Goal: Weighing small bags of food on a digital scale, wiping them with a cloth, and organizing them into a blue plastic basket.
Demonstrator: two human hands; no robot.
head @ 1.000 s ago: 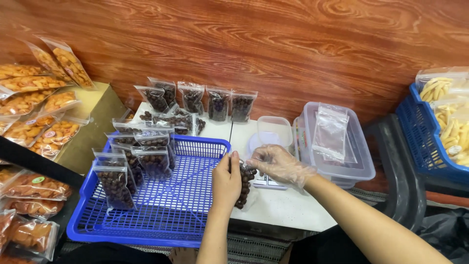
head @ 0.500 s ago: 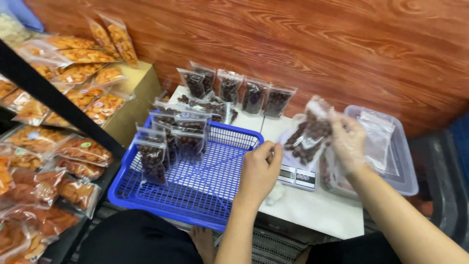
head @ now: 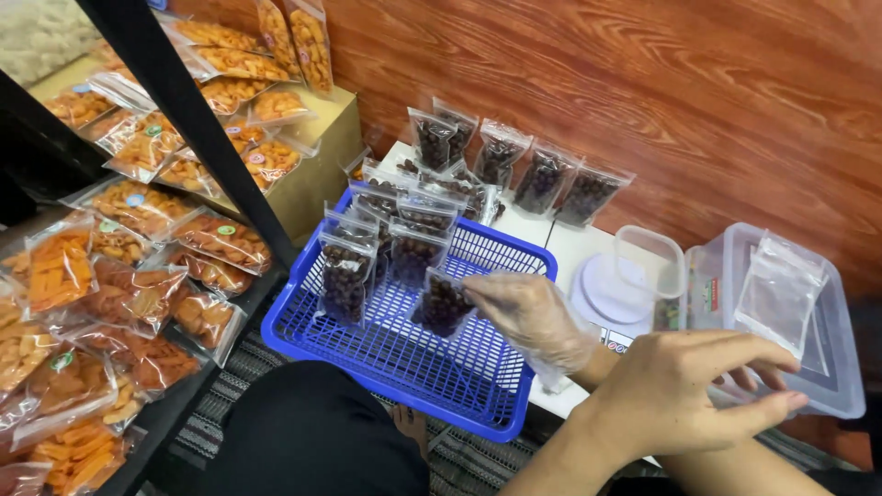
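Over the blue basket (head: 312, 342) | gloved right hand (head: 533, 317) pinches clear pouch of dark round sweets (head: 441, 306) by its right edge, beside standing pouches | light, crinkly, slippery, contents shift: grip top seam | bare left hand (head: 684, 395) loosely curled, empty, near clear lidded tub (head: 831, 372)

You have one blue basket (head: 478, 404) with about six dark-filled pouches (head: 345, 280) standing along its far and left edges. Five more pouches (head: 542, 179) lean at the wall, beside one white scale (head: 611, 298) and two clear tubs (head: 831, 367).
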